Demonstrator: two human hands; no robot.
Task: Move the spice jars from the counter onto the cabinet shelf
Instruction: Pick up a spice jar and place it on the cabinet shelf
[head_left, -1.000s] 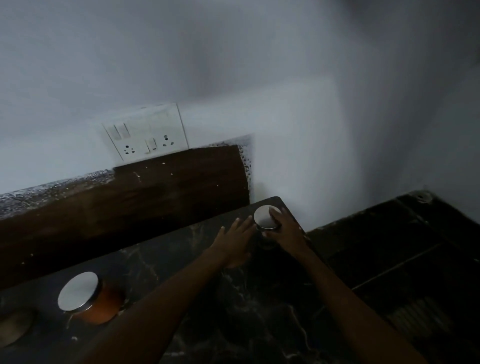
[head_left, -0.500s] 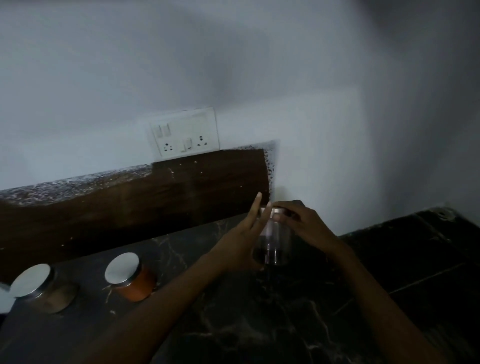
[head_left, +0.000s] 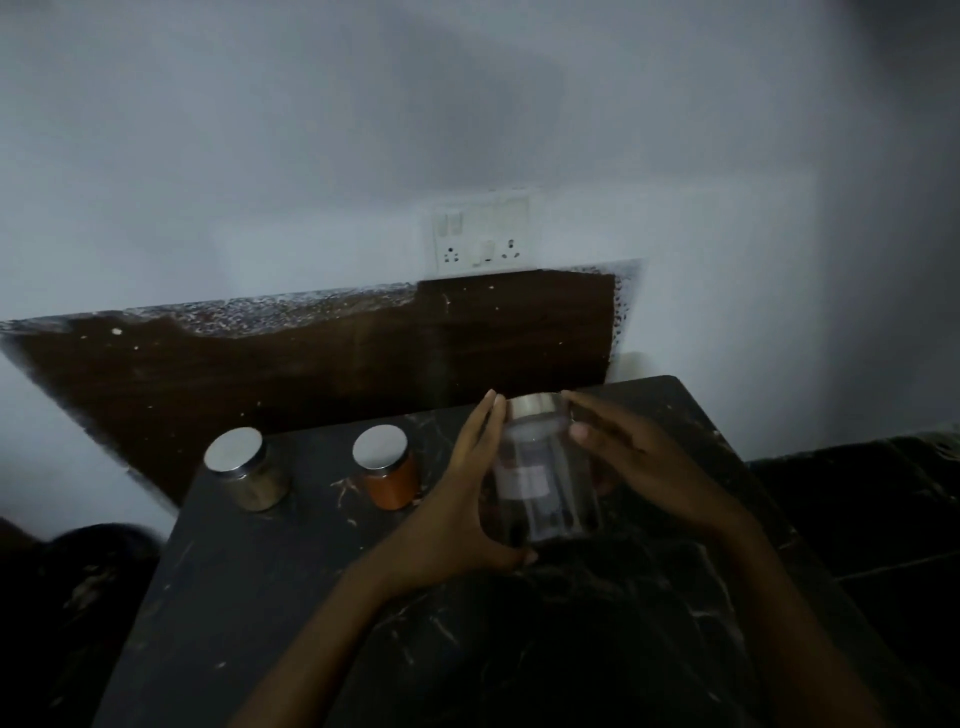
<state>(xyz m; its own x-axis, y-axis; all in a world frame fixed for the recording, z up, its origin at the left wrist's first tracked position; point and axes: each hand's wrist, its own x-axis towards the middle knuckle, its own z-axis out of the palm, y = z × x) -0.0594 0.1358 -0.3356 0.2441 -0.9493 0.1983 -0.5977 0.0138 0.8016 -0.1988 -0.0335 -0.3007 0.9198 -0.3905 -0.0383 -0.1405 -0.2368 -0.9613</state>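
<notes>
1. The clear jar (head_left: 545, 483) with the steel lid (head_left: 535, 406) sits between both hands over the counter (head_left: 260, 597), toward its back right corner. It looks lifted off the stone, though the dim light hides its base.
2. The left hand (head_left: 462, 509) has its fingers straight and together up the jar's left side, with the thumb hooked round the bottom front edge.
3. The right hand (head_left: 654, 467) has its thumb on the front of the glass just below the lid and its fingers wrapped round the far side. Both hands are clamped on the jar.
4. Two more jars stand upright near the counter's back edge, left of the hands: an orange jar (head_left: 388, 470) and a pale jar (head_left: 249, 473), with a gap between them.
5. The step in hand is probably carrying this first jar to the cabinet shelf, which is out of view.
6. To do it well, take the weight low, on the left palm and thumb, not by the lid — it may be loose, and smooth glass slips.
7. Hold the jar level and raise it straight up before turning away, so that the left elbow stays clear of the orange jar.
8. Set it down base-flat and well back on the shelf, leaving room for the other two.
</notes>
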